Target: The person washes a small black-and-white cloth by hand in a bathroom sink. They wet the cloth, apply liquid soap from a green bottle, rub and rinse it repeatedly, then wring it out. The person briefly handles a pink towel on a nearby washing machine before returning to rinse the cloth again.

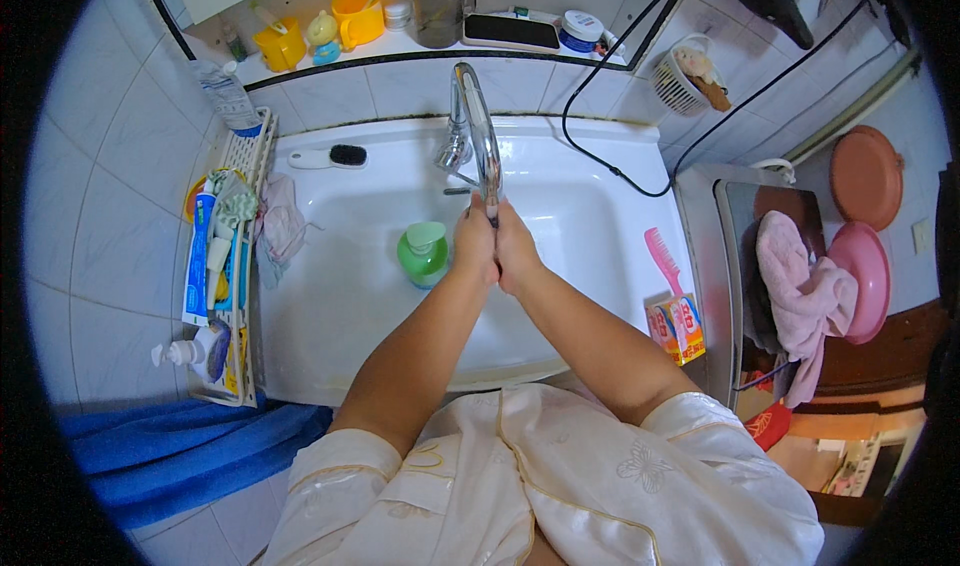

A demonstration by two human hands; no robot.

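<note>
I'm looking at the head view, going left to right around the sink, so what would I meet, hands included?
Blue-and-white toothpaste tube, black-bristled brush, green bottle, left hand, right hand, pink comb, pink towel.

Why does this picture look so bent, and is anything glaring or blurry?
Head view: the fisheye lens bows the wall tiles near the rim, with black corners; head view: bright glints on the chrome faucet, while left hand and right hand show no obvious blur.
</note>
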